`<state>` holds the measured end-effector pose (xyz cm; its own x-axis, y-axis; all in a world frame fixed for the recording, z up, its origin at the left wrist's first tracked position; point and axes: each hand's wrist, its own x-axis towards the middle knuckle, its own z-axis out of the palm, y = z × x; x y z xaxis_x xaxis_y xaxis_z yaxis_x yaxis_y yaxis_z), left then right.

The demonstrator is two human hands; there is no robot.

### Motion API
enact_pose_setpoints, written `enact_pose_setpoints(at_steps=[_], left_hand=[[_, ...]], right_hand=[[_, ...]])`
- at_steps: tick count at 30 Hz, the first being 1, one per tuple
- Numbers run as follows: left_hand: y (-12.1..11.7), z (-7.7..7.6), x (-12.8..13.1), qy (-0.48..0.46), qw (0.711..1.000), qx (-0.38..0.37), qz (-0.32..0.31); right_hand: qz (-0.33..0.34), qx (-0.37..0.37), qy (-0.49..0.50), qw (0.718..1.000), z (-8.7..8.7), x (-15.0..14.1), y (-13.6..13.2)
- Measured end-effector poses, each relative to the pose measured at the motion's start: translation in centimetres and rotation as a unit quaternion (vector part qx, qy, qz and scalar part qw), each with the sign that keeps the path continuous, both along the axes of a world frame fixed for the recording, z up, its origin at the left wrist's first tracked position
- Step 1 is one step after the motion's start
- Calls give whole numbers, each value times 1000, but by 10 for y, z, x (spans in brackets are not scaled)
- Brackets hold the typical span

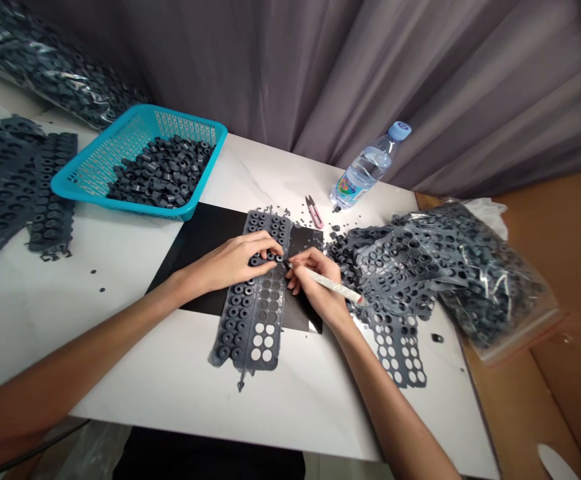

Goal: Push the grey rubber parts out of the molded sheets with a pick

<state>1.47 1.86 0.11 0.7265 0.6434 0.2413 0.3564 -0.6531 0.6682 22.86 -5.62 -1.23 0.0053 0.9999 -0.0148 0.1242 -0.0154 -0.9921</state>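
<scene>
A dark grey moulded rubber sheet [231, 327] with rows of round ring-like parts lies lengthwise before me. Several holes near its lower right end show white table through them. My left hand [243, 260] rests over the sheet, with thumb and forefinger closed about a small ring-shaped rubber part [279, 259] at its right edge. From the right, my right hand [320, 277] grips a slim white pen-like tool [337, 287] with a reddish rear end. Its tip meets the sheet's edge near my left fingertips; the exact contact is too small to make out.
A blue basket [190, 212] of loose dark parts stands back left, near more moulded sheets [0, 180]. Under the work lies a black mat [185, 253]. Small pink-handled snips [314, 213] and a water bottle [365, 170] are behind. Punched-out sheets [400, 267] and a filled plastic bag [495, 287] crowd the right.
</scene>
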Motion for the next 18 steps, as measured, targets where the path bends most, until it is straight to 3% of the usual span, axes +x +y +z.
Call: enact_pose_setpoints(at_steps=[14,16,18], left_hand=[[-9,-6,14,60,989,136,7],[-12,-4,18,12,992,120,27],[-11,2,19,-103,987,66,102]], right_hand=[[11,-6,-20,1000,0,0,1],[4,0,-46,999,1,-1,0],[3,6,-72,997,1,-2,-1]])
